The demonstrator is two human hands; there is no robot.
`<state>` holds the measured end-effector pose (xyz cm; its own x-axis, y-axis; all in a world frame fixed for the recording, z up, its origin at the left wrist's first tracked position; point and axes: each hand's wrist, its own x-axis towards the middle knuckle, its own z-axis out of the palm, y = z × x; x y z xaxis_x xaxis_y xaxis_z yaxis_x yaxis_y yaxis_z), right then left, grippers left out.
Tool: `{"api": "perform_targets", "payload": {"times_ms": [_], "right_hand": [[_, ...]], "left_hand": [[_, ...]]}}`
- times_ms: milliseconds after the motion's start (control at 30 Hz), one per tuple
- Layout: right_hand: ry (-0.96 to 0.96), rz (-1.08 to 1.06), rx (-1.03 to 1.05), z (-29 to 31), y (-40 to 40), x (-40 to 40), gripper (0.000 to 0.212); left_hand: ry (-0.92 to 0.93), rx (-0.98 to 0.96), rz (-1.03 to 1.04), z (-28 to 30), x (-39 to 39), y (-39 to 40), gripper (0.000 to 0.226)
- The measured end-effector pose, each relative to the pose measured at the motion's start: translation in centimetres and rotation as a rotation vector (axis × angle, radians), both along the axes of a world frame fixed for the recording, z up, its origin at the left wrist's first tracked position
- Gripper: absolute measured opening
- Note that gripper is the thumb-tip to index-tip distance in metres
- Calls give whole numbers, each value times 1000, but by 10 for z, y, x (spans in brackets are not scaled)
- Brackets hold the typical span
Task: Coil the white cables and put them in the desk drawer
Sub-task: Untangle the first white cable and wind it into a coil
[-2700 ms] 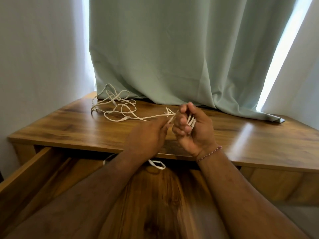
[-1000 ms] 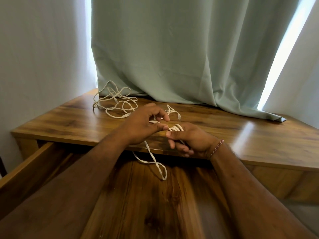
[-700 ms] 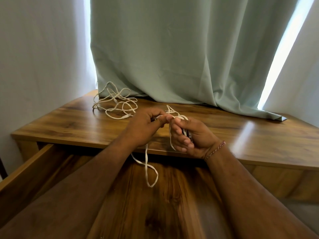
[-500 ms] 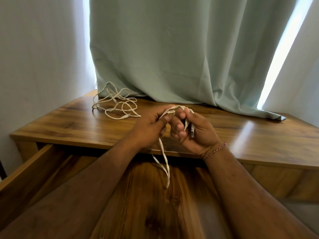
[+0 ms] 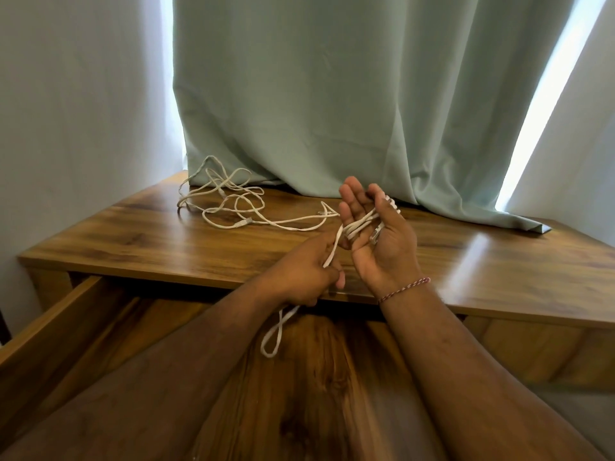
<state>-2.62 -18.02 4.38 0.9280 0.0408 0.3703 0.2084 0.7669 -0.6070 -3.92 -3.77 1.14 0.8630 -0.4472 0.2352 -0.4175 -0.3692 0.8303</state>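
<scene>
My right hand (image 5: 382, 241) is raised palm-up over the desk's front edge, with several turns of a white cable (image 5: 361, 225) wound around its palm and fingers. A metal plug end lies against that palm. My left hand (image 5: 307, 277) grips the free length of the same cable just below, and a loop (image 5: 274, 337) of it hangs down over the open drawer (image 5: 100, 331). A loose tangle of white cable (image 5: 226, 201) lies on the desktop at the back left, with a strand trailing toward my right hand.
The wooden desk (image 5: 149, 241) runs across the view, its drawer pulled out toward me under both forearms. A pale green curtain (image 5: 332, 94) hangs behind and drapes onto the desk's back edge. A wall stands close on the left.
My right hand has turned palm-up and opened its fingers, showing the wound turns. My left hand has dropped lower along the cable, and the hanging loop has shortened.
</scene>
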Motion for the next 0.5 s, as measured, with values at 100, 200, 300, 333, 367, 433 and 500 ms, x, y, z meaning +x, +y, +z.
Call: {"api": "perform_targets", "payload": {"times_ms": [100, 200, 300, 333, 367, 433, 500], "right_hand": [[36, -22, 101, 6, 2, -2, 18], [79, -143, 104, 8, 2, -1, 18], [93, -432, -138, 1, 3, 7, 20], [88, -508, -218, -1, 1, 11, 22], [92, -559, -286, -2, -2, 14, 24], [140, -584, -377, -3, -9, 19, 22], [213, -550, -417, -5, -15, 22, 20]], "left_hand": [[-106, 269, -38, 2, 1, 7, 41], [-164, 429, -86, 4, -5, 8, 31], [-160, 460, -82, 10, -9, 7, 29], [-169, 456, -64, 13, -8, 8, 26], [-200, 455, -35, 15, -7, 10, 19], [-318, 465, 29, 19, -3, 17, 11], [-398, 453, 85, 21, 3, 26, 17]]}}
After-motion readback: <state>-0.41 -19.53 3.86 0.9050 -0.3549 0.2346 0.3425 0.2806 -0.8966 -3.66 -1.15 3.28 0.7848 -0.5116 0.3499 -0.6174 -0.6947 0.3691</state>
